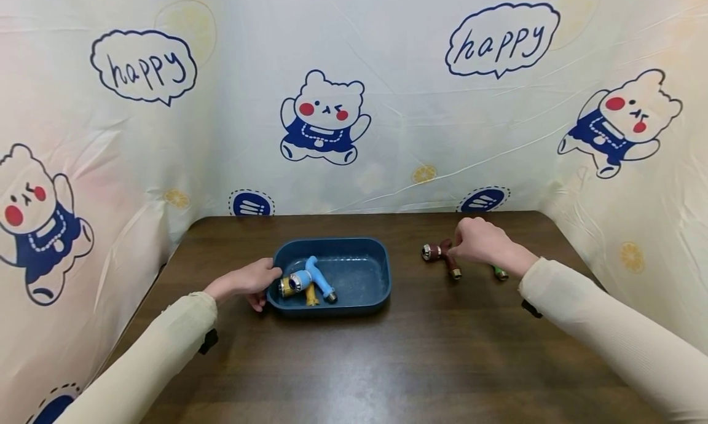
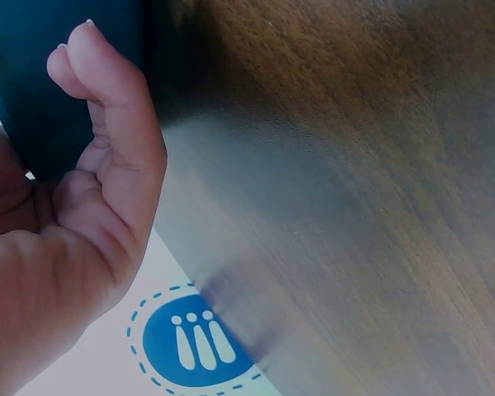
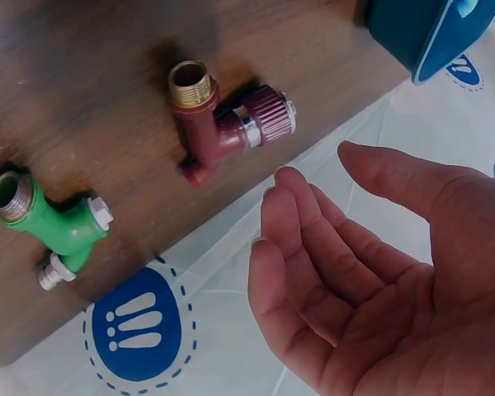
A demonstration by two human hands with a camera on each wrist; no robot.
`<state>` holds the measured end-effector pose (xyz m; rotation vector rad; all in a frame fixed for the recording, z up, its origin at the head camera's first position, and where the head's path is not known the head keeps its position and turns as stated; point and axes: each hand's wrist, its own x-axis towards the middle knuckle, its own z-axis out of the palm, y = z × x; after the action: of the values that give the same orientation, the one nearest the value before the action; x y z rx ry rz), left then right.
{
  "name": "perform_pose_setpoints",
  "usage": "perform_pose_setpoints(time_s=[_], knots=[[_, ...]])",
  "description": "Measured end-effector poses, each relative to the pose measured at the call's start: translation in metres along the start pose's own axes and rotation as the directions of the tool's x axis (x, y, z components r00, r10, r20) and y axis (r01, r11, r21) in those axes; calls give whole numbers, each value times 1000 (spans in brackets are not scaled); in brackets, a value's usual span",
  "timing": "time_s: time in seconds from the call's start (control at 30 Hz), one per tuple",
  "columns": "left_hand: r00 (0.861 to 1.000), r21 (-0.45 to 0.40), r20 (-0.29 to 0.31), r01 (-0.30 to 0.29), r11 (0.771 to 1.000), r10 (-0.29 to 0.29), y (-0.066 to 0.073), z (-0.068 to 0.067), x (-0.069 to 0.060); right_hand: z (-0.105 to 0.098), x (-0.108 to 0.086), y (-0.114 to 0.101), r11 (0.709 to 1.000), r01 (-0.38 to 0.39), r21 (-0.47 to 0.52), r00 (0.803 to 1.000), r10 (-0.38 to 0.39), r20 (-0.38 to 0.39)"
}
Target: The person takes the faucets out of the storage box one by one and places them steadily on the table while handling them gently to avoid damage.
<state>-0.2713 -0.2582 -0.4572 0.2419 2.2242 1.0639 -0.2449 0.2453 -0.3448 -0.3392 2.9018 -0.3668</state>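
Observation:
My left hand (image 1: 253,282) grips the left wall of a dark blue plastic basin (image 1: 381,246), thumb at the rim and fingers outside; the left wrist view shows those fingers bent against the basin (image 2: 41,91). Inside lies a light blue tap (image 1: 315,273) with a silver collar, on top of a yellow tap (image 1: 311,296) that it partly covers. Over a maroon tap (image 1: 436,252) hovers my right hand (image 1: 481,243). In the right wrist view its loosely bent fingers and thumb stand apart, holding nothing, beside the maroon tap (image 3: 206,132) with its brass threaded end.
A green tap (image 3: 62,223) lies on the brown wooden table (image 1: 343,362), mostly hidden behind my right wrist in the head view. Behind the table's far edge hangs a pale curtain (image 1: 387,135) printed with bears, which also lines both sides.

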Motion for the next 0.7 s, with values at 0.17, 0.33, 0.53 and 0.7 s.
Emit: perform_pose_setpoints(time_s=[0.17, 0.33, 0.53, 0.7], knots=[[999, 25, -32, 35, 999, -34, 35, 11, -25, 1, 2, -3, 1000, 9, -15, 1000, -10, -16], [998, 19, -50, 31, 999, -30, 41, 15, -30, 1, 1, -8, 1000, 17, -18, 1000, -17, -21], [998, 13, -46, 34, 999, -34, 42, 14, -29, 1, -1, -14, 1000, 24, -14, 1000, -24, -4], [998, 11, -46, 43, 999, -43, 40, 14, -27, 0, -1, -20, 999, 28, -17, 1000, -28, 10]])
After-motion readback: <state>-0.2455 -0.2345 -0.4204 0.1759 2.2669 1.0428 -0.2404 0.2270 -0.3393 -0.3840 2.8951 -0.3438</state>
